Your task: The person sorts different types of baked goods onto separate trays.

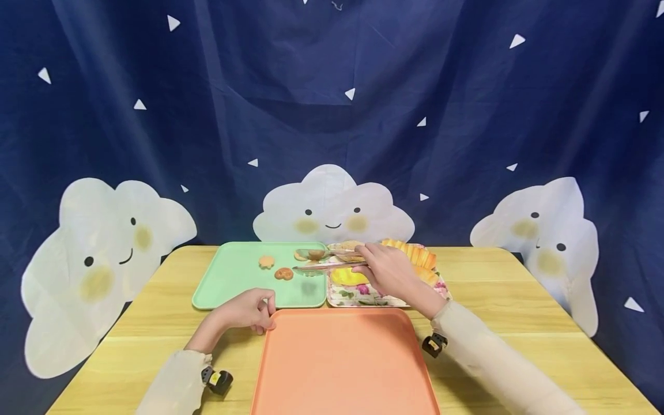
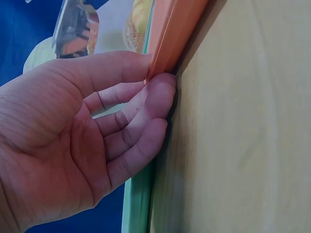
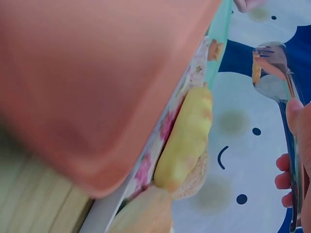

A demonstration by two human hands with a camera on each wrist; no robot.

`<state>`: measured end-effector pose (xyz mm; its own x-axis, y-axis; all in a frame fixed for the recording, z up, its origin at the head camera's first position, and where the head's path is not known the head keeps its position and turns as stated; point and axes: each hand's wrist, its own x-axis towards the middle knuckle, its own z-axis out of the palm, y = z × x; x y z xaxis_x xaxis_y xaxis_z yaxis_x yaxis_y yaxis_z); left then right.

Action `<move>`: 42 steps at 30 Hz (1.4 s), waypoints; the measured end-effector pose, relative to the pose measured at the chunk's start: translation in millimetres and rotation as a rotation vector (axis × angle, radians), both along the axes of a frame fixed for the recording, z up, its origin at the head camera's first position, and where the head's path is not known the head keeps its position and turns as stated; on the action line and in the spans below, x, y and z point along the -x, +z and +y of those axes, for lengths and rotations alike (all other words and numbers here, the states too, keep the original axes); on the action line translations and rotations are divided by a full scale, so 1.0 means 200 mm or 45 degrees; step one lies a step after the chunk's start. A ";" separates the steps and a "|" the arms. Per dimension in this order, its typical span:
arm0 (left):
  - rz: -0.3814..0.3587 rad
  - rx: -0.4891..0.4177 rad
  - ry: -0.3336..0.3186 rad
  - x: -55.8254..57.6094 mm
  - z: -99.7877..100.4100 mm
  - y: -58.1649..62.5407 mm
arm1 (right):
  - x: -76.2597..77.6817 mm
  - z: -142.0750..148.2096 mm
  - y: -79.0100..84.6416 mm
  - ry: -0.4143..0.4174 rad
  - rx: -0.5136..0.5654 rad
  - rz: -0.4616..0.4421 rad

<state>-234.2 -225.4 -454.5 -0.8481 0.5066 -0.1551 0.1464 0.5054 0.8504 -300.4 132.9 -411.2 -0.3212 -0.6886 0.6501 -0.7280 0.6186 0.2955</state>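
Note:
My right hand (image 1: 386, 271) grips metal serving tongs (image 3: 290, 145), one end a spoon and the other a fork. A small tan cookie (image 3: 256, 68) shows between the tong ends, which reach over the green tray (image 1: 233, 288). A flower-shaped cookie (image 1: 267, 262) and a brown pretzel-shaped cookie (image 1: 283, 274) lie on that tray. With thumb and fingers, my left hand (image 2: 92, 121) pinches the rim of the orange tray (image 1: 342, 363) at its far left corner.
Behind the orange tray, right of the green one, a floral tray (image 1: 373, 301) carries a yellow bread roll (image 3: 187, 141), a sliced loaf (image 1: 412, 252) and other breads. All stand on a wooden table (image 1: 493, 300). A blue curtain (image 1: 332, 69) with white clouds hangs behind.

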 end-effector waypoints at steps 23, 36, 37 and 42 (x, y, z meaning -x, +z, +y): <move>0.000 -0.020 -0.003 -0.01 0.01 0.01 | 0.12 -0.16 -0.07 -0.142 -0.072 -0.259; 0.002 0.006 0.006 0.00 0.00 0.00 | 0.13 -0.19 -0.10 -0.176 -0.114 -0.311; 0.003 0.009 0.007 0.00 0.00 0.00 | 0.13 -0.19 -0.11 -0.178 -0.118 -0.310; -0.002 0.017 0.011 0.01 0.00 0.00 | 0.14 -0.20 -0.12 -0.176 -0.119 -0.277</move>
<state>-235.2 -225.2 -455.0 -0.8523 0.4971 -0.1629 0.1408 0.5178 0.8438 -327.7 92.9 -434.3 -0.5410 -0.6826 0.4912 -0.6914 0.6936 0.2023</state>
